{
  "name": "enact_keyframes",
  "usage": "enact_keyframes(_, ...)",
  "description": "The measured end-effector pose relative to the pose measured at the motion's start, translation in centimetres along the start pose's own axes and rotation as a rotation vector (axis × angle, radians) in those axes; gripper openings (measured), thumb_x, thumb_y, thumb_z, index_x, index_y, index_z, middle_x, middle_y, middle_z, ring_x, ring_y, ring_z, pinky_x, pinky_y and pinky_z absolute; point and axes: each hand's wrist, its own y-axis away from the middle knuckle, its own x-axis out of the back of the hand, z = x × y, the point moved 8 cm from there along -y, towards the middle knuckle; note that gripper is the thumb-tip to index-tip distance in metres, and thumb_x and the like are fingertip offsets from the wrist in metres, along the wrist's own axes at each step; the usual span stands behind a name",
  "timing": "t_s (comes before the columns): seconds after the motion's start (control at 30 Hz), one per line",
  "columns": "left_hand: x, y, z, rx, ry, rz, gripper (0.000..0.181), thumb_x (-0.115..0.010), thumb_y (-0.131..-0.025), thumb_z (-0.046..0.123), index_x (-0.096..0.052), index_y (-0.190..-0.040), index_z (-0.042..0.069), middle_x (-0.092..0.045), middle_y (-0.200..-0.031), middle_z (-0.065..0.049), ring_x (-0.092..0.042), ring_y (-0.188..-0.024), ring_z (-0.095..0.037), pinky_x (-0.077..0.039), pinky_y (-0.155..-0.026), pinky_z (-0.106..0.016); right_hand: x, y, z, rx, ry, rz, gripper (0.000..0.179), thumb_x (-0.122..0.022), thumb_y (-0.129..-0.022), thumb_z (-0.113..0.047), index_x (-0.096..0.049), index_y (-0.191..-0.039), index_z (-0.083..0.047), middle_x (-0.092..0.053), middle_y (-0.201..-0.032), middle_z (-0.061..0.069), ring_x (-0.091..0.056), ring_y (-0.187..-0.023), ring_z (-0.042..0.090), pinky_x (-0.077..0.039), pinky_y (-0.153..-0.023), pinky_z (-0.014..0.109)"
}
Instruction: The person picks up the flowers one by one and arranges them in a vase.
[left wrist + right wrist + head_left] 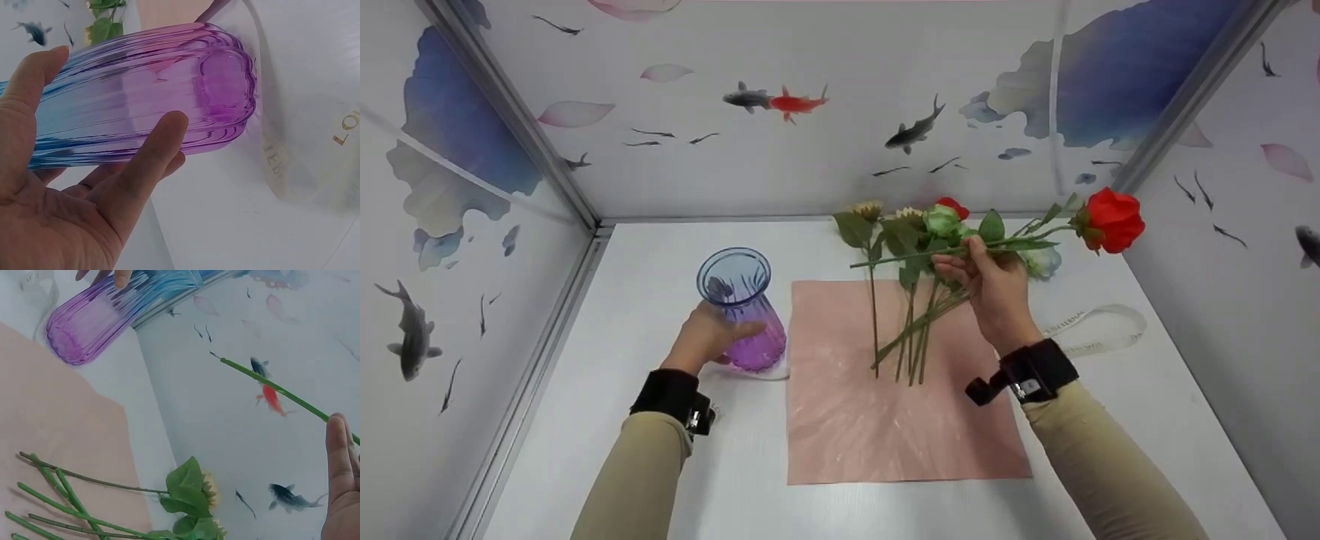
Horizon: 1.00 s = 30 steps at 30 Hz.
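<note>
A blue-purple vase [761,345] is gripped by the left hand [703,337] — a red rose [1114,220] is pinched by its stem [278,390] in the right hand [997,292].

Pale fish-print walls [810,165], white table [735,465]

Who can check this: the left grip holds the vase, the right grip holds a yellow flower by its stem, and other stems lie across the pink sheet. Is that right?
Not quite: the flower in the right grip is red, not yellow, as the head view shows. The left grip does hold the vase, and other stems lie across the pink sheet.
</note>
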Motion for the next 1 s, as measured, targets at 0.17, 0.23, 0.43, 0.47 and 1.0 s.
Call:
enact_keyframes(0.17,-0.3,-0.2,0.1,-0.004,-0.014,-0.003,0.086,-0.081,-0.088,0.033,-0.032,-0.154,0.006,-0.046,-0.151,-0.027,-0.063,-0.118,-0.044,-0.063,-0.069,-0.041,-1.4,0.1,-0.8,0.008,0.039,-0.013,0.025,-0.064,-0.101,-0.024,-0.066,-0.106,0.001,-0.069,-0.082,0.012,-0.075,-0.088,0.028,-0.060,-0.088,0.041)
enact_keyframes(0.23,-0.5,-0.3,0.1,-0.006,-0.025,-0.007,0.086,-0.081,-0.088,0.034,-0.032,-0.153,0.004,-0.047,-0.150,-0.028,-0.065,-0.114,-0.044,-0.063,-0.069,-0.040,-2.2,0.1,-1.1,0.012,0.046,-0.035,0.027,-0.064,-0.101,-0.024,-0.065,-0.107,0.003,-0.071,-0.085,0.012,-0.075,-0.085,0.027,-0.061,-0.084,0.039)
enact_keyframes(0.43,-0.8,-0.2,0.5,-0.019,-0.042,-0.013,0.086,-0.081,-0.089,0.033,-0.033,-0.153,0.003,-0.047,-0.149,-0.029,-0.067,-0.111,-0.045,-0.063,-0.067,-0.040,-5.2,0.4,-2.0,0.034,0.054,-0.134,0.026,-0.064,-0.102,-0.021,-0.064,-0.111,0.003,-0.071,-0.092,0.012,-0.074,-0.084,0.025,-0.061,-0.081,0.037)
enact_keyframes(0.47,-0.9,-0.2,0.6,-0.022,-0.043,-0.012,0.086,-0.081,-0.089,0.032,-0.032,-0.153,0.004,-0.047,-0.150,-0.028,-0.066,-0.112,-0.044,-0.063,-0.067,-0.040,-5.7,0.5,-2.2,0.034,0.050,-0.154,0.025,-0.063,-0.102,-0.021,-0.064,-0.112,0.003,-0.071,-0.093,0.012,-0.074,-0.085,0.025,-0.061,-0.081,0.037)
enact_keyframes(1.0,-1.3,-0.4,0.9,0.013,-0.045,-0.019,0.085,-0.082,-0.089,0.032,-0.033,-0.154,0.010,-0.045,-0.154,-0.022,-0.060,-0.123,-0.043,-0.063,-0.066,-0.040,-11.6,1.0,-2.4,0.036,0.176,-0.343,0.022,-0.055,-0.106,-0.013,-0.060,-0.123,0.000,-0.070,-0.100,0.012,-0.073,-0.088,0.025,-0.060,-0.086,0.042)
